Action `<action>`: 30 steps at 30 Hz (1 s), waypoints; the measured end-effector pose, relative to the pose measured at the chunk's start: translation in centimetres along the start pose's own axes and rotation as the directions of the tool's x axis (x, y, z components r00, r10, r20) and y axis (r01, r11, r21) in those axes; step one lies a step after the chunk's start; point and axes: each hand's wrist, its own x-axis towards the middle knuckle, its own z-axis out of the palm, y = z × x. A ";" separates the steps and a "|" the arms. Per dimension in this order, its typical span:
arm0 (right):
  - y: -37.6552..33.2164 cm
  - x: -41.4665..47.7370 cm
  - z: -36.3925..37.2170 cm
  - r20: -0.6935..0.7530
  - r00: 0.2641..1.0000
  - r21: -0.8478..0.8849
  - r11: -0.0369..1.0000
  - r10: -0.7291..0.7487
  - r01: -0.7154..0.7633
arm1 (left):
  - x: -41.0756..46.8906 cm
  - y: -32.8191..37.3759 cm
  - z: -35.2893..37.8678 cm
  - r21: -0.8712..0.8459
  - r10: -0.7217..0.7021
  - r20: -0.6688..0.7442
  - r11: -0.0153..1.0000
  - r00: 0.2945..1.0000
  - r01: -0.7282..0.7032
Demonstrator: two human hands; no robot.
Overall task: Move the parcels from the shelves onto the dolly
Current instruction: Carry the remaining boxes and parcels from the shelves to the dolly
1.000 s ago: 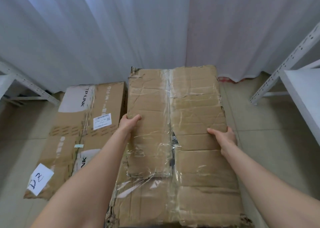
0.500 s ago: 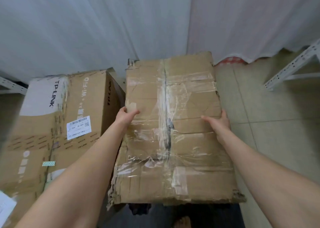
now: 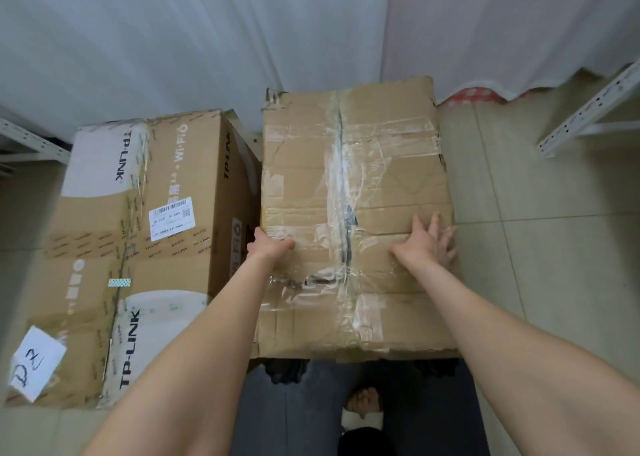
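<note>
Beside the TP-LINK box (image 3: 138, 248), the taped parcel (image 3: 301, 178) sits low; your left hand (image 3: 270, 248) grips its edge, your right hand (image 3: 429, 244) lies flat on top. Crumpled cardboard looks soft: support both sides.

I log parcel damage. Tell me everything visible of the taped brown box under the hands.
The taped box is plain brown cardboard, heavily creased, frayed along its near edge and far left corner. Wrinkled clear tape runs down the centre seam and across it. It lies flat, long side pointing away, close beside the printed box on its left. The left hand grips its left edge, thumb on top; the right hand rests flat on top near the right edge.
</note>
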 end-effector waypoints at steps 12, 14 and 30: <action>-1.0 -11.1 -1.9 0.022 0.981 0.074 0.979 -0.193 0.190 | -12.7 -0.7 -1.1 0.076 0.150 -0.053 0.986 0.987 -0.146; -0.7 -13.9 -3.1 -0.002 0.974 0.080 0.971 -0.227 0.226 | -15.9 -1.4 -1.4 0.066 0.181 -0.057 0.982 0.982 -0.177; 9.9 -42.8 -10.8 -0.135 0.903 -0.002 0.912 -0.408 0.411 | -46.4 -13.7 -3.2 0.088 0.436 -0.116 0.900 0.893 -0.428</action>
